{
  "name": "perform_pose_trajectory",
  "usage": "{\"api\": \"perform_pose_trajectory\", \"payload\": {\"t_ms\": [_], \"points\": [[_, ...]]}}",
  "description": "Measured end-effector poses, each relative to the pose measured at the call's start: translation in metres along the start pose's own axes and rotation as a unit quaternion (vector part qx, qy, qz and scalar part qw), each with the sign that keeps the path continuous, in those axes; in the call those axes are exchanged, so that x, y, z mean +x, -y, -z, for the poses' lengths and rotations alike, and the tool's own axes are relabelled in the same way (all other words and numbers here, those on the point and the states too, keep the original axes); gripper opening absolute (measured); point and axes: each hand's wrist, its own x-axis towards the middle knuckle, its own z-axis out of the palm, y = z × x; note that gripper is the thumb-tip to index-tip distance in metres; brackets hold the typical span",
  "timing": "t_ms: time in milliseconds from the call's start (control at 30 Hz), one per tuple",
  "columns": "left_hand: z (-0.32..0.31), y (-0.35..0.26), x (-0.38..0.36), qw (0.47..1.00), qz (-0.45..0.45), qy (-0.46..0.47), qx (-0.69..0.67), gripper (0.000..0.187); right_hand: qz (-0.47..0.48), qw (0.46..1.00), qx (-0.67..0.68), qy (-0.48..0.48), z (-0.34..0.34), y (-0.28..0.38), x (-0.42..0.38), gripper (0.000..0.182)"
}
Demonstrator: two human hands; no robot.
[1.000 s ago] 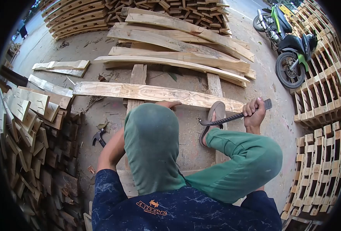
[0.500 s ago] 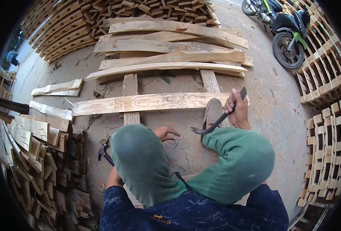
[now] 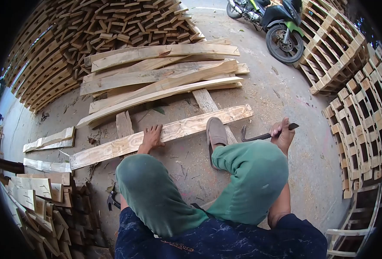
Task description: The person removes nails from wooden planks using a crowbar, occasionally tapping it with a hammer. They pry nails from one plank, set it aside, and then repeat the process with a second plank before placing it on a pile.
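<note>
My left hand (image 3: pixel 151 139) lies across a pale wooden plank (image 3: pixel 182 129), its fingers reaching over the far edge and its thumb at the near side. Under my shoe (image 3: pixel 217 131), the plank's right part rests on a wooden crosspiece (image 3: pixel 206 100). Another crosspiece (image 3: pixel 124 124) shows beyond the plank near my left hand. In my right hand (image 3: pixel 282 134), closed above my right knee, is a dark pry bar (image 3: pixel 260 137) with its hooked end pointing left. A claw hammer (image 3: pixel 112 200) lies on the ground left of my left knee.
Loose boards (image 3: pixel 156 73) lie stacked ahead, before a large pile of wood pieces (image 3: pixel 126 26). Boards with nails (image 3: pixel 35 187) are heaped at the left. Pallets (image 3: pixel 359 125) and a parked motorbike (image 3: pixel 284 41) stand on the right. Small debris dots the concrete.
My left hand has moved forward from between my knees onto the plank. My right hand has lowered the pry bar to nearly level, farther from the shoe. The view has turned.
</note>
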Motion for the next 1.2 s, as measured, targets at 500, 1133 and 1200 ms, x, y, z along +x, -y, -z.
{"api": "perform_pose_trajectory", "payload": {"t_ms": [500,1133,1200], "points": [[0.027,-0.022,-0.078,0.998,-0.035,0.014,-0.043,0.115,-0.037,0.946,-0.003,-0.323,0.038,-0.050,0.067,0.049],[0.025,-0.007,-0.077,0.999,-0.013,0.008,-0.045,0.106,0.051,0.928,-0.121,-0.348,0.009,-0.140,0.150,0.041],[0.026,-0.007,-0.078,0.999,-0.014,0.019,-0.048,0.106,0.093,0.936,-0.155,-0.304,-0.014,-0.153,0.142,0.039]]}}
